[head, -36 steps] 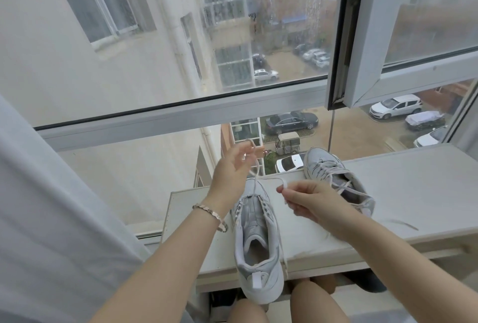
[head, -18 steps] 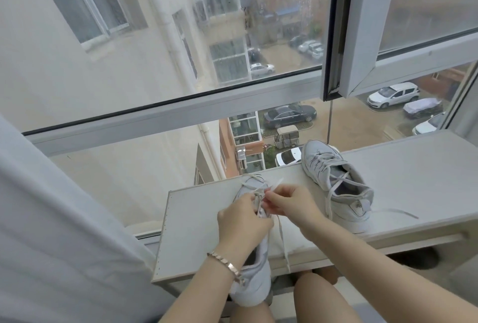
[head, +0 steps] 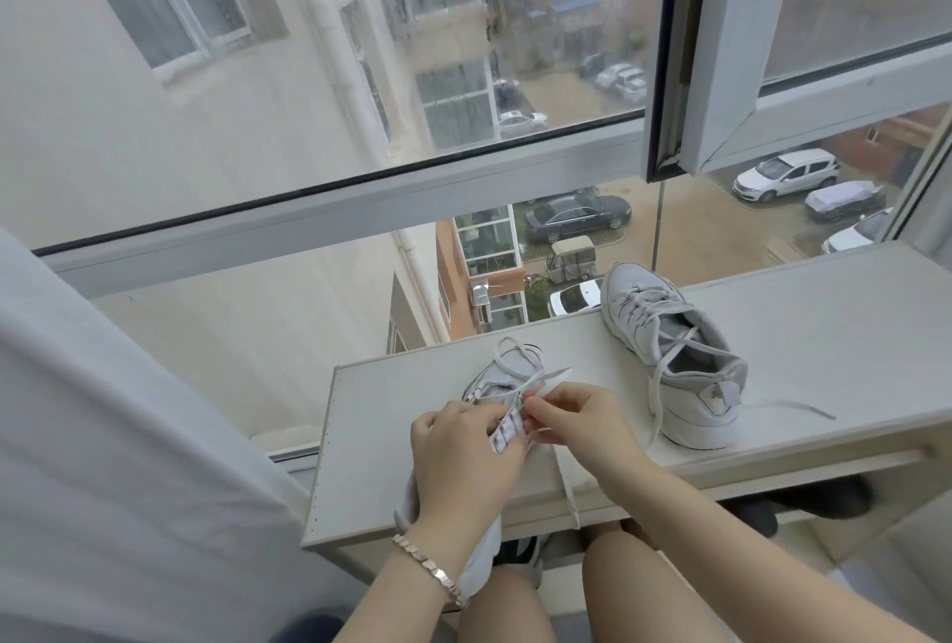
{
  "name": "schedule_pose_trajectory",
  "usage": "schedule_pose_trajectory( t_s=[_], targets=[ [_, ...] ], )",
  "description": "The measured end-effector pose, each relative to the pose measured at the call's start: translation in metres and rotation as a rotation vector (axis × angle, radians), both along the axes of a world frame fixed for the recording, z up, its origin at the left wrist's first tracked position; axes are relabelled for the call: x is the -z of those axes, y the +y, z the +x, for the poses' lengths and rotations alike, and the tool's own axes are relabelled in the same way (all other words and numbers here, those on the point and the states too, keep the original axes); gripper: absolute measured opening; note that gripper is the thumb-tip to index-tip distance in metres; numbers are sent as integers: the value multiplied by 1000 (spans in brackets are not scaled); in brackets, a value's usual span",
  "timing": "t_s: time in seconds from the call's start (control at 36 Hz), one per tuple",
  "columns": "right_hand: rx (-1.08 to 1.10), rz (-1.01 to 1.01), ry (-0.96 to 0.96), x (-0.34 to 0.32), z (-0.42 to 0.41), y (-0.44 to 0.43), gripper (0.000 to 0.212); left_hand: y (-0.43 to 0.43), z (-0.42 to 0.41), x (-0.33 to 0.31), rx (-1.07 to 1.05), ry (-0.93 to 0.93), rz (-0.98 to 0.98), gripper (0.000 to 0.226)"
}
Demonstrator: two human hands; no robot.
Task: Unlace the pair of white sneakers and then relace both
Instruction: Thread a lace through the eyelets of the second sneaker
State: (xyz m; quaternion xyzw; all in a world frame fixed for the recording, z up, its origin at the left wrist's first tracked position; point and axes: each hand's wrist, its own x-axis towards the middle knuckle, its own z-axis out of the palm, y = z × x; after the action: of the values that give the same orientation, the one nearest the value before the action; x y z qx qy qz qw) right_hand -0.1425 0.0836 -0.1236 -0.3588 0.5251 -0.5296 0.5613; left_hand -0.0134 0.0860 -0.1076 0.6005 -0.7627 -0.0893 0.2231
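Observation:
A white sneaker [head: 502, 374] lies toe-away on the pale shelf [head: 371, 462], its heel hanging over the front edge. My left hand [head: 463, 457] grips its eyelet flap near the tongue. My right hand [head: 577, 421] pinches the white lace [head: 530, 377] right at that flap; one lace end droops over the shelf edge. The second white sneaker [head: 675, 359] stands to the right, laced, with loose ends trailing on the shelf.
The shelf runs along a large window [head: 463, 75] with an opened sash at the upper right. A white curtain [head: 103, 462] hangs at the left. My bare knees are below the shelf's front edge, beside dark shoes on the floor.
Both hands came down from holding the lace up in the air and closed in on the near sneaker's eyelets. The view has tilted slightly downward.

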Motion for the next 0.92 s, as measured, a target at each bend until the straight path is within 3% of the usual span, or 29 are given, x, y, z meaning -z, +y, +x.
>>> schedule_pose_trajectory(
  t_s=[0.33, 0.61, 0.92],
  targets=[
    [-85, 59, 99, -3, -7, -14, 13, -2, -1, 4, -24, 11, 16, 17],
    [1, -85, 448, 3, -2, -18, 27, -2, -1, 5, -37, 20, 3, 15],
    [-107, -169, 567, 14, -11, -19, 8, -2, -2, 6, -40, 39, 12, 12]
  ],
)
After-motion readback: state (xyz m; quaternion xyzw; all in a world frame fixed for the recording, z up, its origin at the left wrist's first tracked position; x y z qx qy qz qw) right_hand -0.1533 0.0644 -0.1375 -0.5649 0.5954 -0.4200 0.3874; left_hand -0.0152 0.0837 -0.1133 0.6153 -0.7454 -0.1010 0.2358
